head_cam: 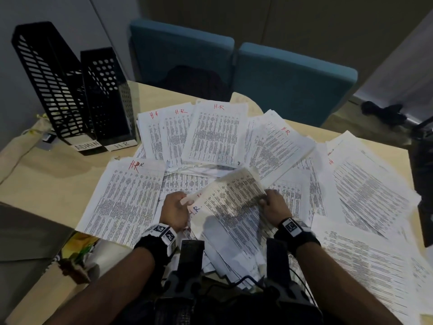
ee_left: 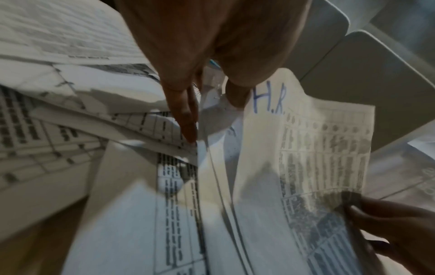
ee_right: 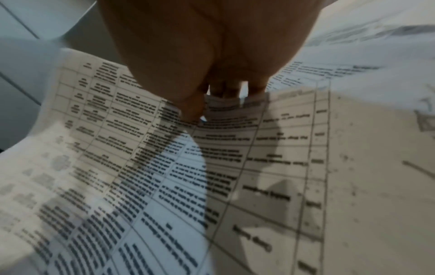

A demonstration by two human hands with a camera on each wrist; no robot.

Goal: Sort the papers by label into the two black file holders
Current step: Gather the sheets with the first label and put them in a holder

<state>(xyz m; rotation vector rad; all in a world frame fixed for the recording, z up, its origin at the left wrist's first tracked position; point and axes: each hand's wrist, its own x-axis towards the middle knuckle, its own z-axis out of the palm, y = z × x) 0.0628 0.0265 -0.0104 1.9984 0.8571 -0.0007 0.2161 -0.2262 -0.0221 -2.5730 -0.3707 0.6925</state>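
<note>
**Picking up an H.R sheet – holder drop comes next**

Step in hand, as I read it: lifting 1 sheet off the heap and checking its label. Both hands hold the same lifted sheet (head_cam: 230, 195), raised and bowed above the spread of papers (head_cam: 210, 137) on the worktop (head_cam: 58, 174). Left hand (head_cam: 174, 213) pinches the sheet's near-left corner, thumb over, fingers (ee_left: 186, 119) under; right hand (head_cam: 276, 207) pinches the opposite edge, fingers (ee_right: 226, 89) curled onto the paper. So neither hand is free or wide.

Label on it: "H.R" in blue ink, seen in the left wrist view by the thumb. Print is blurred, rest unreadable.

Landmark = the 2 black file holders at the worktop's far-left corner. ADMIN holder (head_cam: 51, 90) stands on the left, HR holder (head_cam: 110, 99) touching it on the right; both have white tags at the base. The lifted sheet sits well apart from them, toward the person and to the right. Loose sheets w/ red "HR" marks lie just right of the HR holder and fan out further right; 2 teal chairs (head_cam: 293, 83) are behind.

Next move prob. calls for: carrying the sheet up-left to the HR holder, turning it edge-down, keeping it fairly flat so it slides in w/o buckling. Thin paper, floppy – 2-hand support helps till the slot. Most of the sorting looks undone.
</note>
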